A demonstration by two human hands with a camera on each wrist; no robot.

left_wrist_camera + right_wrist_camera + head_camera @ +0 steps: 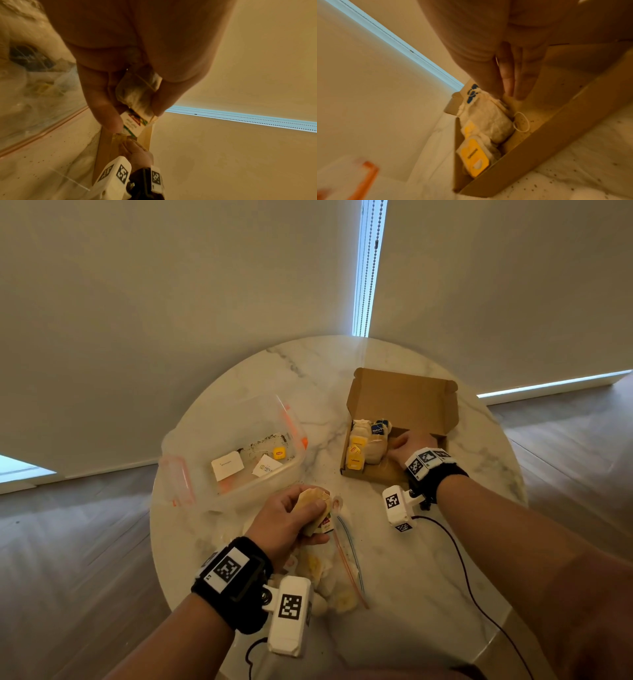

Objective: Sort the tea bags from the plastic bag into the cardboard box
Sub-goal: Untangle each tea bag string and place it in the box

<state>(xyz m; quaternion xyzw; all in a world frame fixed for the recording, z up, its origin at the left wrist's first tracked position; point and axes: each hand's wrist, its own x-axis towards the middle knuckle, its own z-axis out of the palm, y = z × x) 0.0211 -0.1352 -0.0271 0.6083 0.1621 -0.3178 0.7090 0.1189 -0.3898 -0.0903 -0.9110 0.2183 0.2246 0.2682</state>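
**Item: tea bags, part sorted**

Left hand [291, 518] grips one tea bag [137, 93] above the plastic bag [337, 573], near centre. Right hand [409, 445], fingers straight, presses the filed row [364, 446] in the cardboard box [404, 402], far right. Likely light, soft, tearable paper; grasp the body, not the string.

left hand [291, 518] is raised, palm inward, its fingers and thumb curled closed. right hand [407, 445] reaches forward, fingers straight together.

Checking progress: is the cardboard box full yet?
Not full. Tea bags fill only the left end of the box; its bare floor shows beside the right hand.
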